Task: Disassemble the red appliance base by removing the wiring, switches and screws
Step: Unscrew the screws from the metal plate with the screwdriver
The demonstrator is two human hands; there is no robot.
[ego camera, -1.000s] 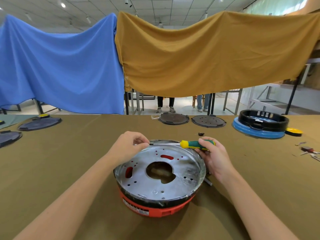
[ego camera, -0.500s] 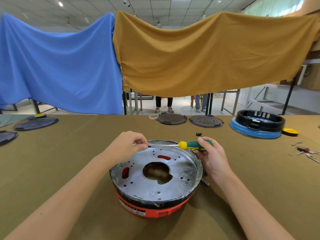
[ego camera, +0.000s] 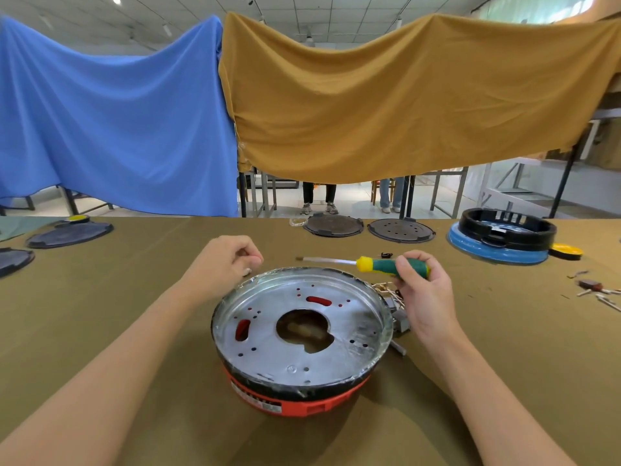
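Head view caught screw removal: left hand (ego camera: 224, 264) pinched something small, likely a screw, right hand (ego camera: 421, 290) gripped the green-and-yellow-handled screwdriver (ego camera: 379, 264) beside the red appliance base (ego camera: 295, 400); next, setting it aside.

— What's on the table (ego camera: 100, 331)?
— Red base (ego camera: 302, 401) at centre. Two dark lids (ego camera: 332, 225) at upper middle, blue ring (ego camera: 497, 252) and yellow cap (ego camera: 567, 251) upper right.
— And the left?
— Two dark discs (ego camera: 69, 234); small parts (ego camera: 598, 290) at far right.

Both forearms reach forward, bare. Left hand (ego camera: 224, 260) has fingers curled, fingertips pinched together; whether it holds anything is unclear. Right hand (ego camera: 421, 290) grips a screwdriver (ego camera: 379, 265) handle, shaft pointing left.
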